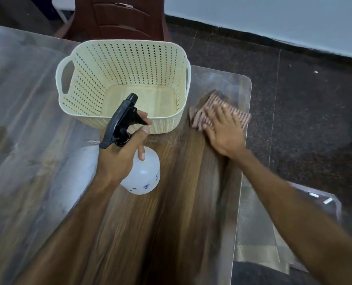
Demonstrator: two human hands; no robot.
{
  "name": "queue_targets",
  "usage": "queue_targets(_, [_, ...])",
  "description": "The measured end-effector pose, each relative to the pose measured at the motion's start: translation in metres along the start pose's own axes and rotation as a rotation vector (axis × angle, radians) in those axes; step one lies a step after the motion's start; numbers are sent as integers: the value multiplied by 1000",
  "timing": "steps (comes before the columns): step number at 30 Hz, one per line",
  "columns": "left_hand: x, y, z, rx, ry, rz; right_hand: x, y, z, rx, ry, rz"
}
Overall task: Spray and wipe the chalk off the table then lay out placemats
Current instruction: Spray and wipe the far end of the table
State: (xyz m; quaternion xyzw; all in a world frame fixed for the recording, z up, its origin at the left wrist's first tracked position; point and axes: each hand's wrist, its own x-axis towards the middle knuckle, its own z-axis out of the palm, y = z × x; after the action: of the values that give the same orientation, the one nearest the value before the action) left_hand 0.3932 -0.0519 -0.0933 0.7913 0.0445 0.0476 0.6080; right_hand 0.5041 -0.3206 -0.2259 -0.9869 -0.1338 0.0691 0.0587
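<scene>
Gripping the neck of a white spray bottle, the left hand is seen above the wood-grain counter, fingers curled round it and one finger out front by the black trigger head. The bottle is held tilted, nozzle up and pointed away, just in front of a cream perforated basket that's parked on the counter with nothing visible inside. Over to the right, a pink-and-white striped cloth is pressed flat against the counter near its far right corner by the right hand, fingers spread and pretty straight on top of it; that hand and the cloth are blurred. Whitish chalky haze can be made out on the left part of the counter and around the corner by the cloth. A dark red chair is seen beyond the basket, and dark speckled floor to the right.
</scene>
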Motion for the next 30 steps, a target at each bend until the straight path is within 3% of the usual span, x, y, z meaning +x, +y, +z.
queue_targets(3, [0,3,2,16,38,-31,59,33,-11,36,53,152])
queue_targets(7, [3,5,1,9,33,-25,98,37,-14,36,84,195])
queue_targets(14, [7,13,1,19,32,-45,27,-17,-5,44,35,-133])
queue_targets(18, [3,15,-1,66,47,-59,73,31,-13,43,86,177])
queue_targets(20, [2,14,-2,77,50,-43,106,40,-17,60,76,228])
queue_targets(25, [-3,12,-2,83,79,-68,136,2,-18,37,-2,105])
queue_targets(30, [-3,23,-2,112,54,-48,87,-26,-11,-2,24,-113])
